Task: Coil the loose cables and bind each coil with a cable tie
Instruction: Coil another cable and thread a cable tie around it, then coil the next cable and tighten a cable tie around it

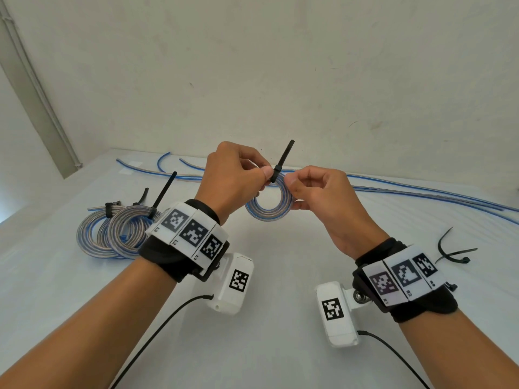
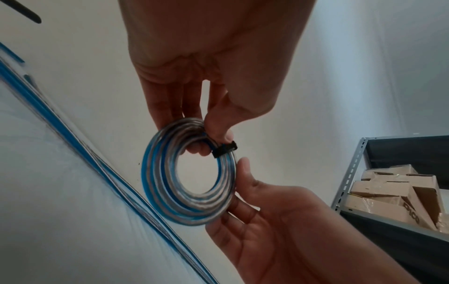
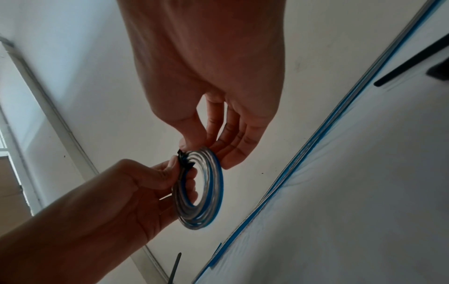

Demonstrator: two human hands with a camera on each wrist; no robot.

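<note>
L hand (image 1: 233, 175) & R hand (image 1: 317, 189) both pinch tied coil (image 1: 268, 207); boxes (image 2: 393, 194) on shelf (image 2: 350, 173)

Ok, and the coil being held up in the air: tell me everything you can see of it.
The held coil is a small flat ring of several turns of clear-jacketed cable with blue stripes and silvery strands inside, open in the middle. It hangs upright above the table, clear of it. A black cable tie wraps its top, the free tail pointing up. The left hand pinches coil and tie at the top; the right hand pinches the coil's right edge beside the tie.
</note>
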